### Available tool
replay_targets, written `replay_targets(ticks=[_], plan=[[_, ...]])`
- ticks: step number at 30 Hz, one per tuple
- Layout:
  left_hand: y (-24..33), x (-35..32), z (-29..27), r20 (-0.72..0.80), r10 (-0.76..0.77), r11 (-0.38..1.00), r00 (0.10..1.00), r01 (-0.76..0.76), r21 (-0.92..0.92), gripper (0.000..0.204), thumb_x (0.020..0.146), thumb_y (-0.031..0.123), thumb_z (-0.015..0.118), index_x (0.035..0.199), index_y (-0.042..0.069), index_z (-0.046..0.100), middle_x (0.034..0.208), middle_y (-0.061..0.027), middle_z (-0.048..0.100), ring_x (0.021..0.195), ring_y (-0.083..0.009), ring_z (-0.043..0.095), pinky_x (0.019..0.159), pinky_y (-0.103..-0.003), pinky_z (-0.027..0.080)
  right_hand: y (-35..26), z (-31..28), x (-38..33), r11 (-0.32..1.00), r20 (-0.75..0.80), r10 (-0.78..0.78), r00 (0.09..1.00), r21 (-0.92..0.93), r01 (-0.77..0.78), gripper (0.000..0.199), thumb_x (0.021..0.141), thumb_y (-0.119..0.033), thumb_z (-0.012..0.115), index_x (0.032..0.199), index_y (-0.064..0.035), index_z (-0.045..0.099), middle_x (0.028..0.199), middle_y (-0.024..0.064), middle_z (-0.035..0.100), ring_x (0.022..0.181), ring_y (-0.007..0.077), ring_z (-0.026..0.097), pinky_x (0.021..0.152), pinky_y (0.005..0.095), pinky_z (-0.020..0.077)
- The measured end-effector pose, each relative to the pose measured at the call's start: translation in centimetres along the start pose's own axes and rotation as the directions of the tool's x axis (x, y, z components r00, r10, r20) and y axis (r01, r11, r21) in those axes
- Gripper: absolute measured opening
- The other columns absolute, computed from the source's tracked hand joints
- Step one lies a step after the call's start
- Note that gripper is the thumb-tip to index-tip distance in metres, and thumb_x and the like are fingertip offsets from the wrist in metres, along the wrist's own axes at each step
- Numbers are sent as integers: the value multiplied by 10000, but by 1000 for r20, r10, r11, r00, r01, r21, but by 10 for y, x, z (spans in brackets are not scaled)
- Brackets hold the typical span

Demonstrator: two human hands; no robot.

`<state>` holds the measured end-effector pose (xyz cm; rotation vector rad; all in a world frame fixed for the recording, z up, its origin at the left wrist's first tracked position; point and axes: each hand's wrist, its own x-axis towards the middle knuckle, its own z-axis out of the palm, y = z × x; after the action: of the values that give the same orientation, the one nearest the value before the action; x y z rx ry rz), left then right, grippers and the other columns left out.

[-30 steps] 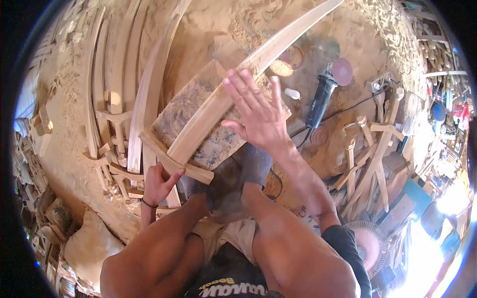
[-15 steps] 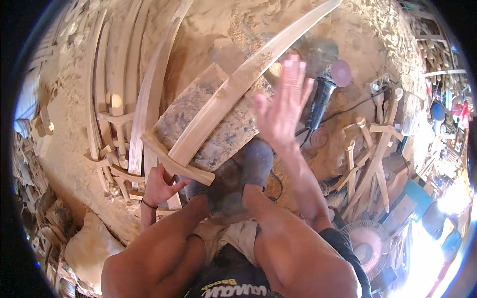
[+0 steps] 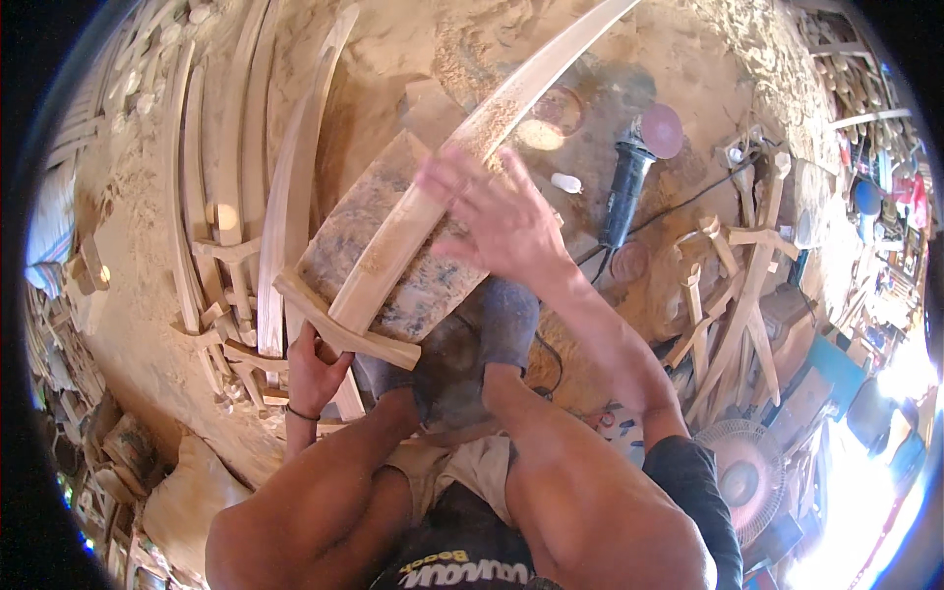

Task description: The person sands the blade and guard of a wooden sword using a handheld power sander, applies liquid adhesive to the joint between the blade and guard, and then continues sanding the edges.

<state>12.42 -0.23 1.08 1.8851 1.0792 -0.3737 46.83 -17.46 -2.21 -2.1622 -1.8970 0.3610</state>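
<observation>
A long curved wooden piece lies slanted across a worn flat block, with a short crosspiece joined at its near end. My left hand grips that near end from below, by the crosspiece. My right hand is spread flat and blurred over the middle of the curved piece, fingers apart, holding nothing. My feet in grey socks press against the block's near edge.
Several curved wooden slats lie on the sawdust floor to the left. An angle grinder with cable lies at the right, beside finished T-shaped wooden pieces. A fan stands at lower right.
My right hand has swept from the right side back left and down onto the curved piece. My left hand has kept its hold at the near end.
</observation>
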Motion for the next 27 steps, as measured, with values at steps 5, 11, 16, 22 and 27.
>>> replay_targets(ticks=[5,11,16,22,27], plan=[[-14,1,5,-109,193,981,975,-192,16,479,798,72,900,1174,-10,615,907,-189,760,744,-324,741,678,-388,564,14,-19,-2,849,-629,506,591,241,-471,907,1041,-757,446,1742,-197,314,1788,34,349,1667,249,275,1338,634,170],[-12,3,7,-144,198,978,970,-205,-34,436,797,73,903,1117,-17,620,908,-179,741,767,-275,713,713,-390,562,32,-20,-4,913,-416,318,852,-108,-393,1061,1015,-714,568,1701,37,270,1766,302,254,1676,446,156,1352,633,105],[-24,3,11,-130,232,972,964,-236,-14,433,790,71,912,1102,-22,628,899,-174,734,767,-209,694,708,-376,557,-24,-10,7,963,-1,33,999,266,-32,1114,967,-719,656,1694,36,280,1769,243,293,1672,425,184,1370,547,188],[-19,-4,8,-137,150,986,979,-158,-48,462,782,73,938,1119,-12,634,809,-109,676,724,-156,607,686,-335,539,28,-60,1,810,-178,554,814,-113,-576,807,1003,-538,734,1637,-103,489,1759,147,354,1625,277,352,1327,527,282],[-29,-20,-6,-90,116,956,989,-136,-259,451,829,18,910,1196,-20,651,955,-65,740,816,-133,654,727,-337,569,32,-67,-44,780,-634,613,471,393,-487,369,1052,-412,727,1190,-75,788,1150,109,819,1063,214,804,871,435,653]])
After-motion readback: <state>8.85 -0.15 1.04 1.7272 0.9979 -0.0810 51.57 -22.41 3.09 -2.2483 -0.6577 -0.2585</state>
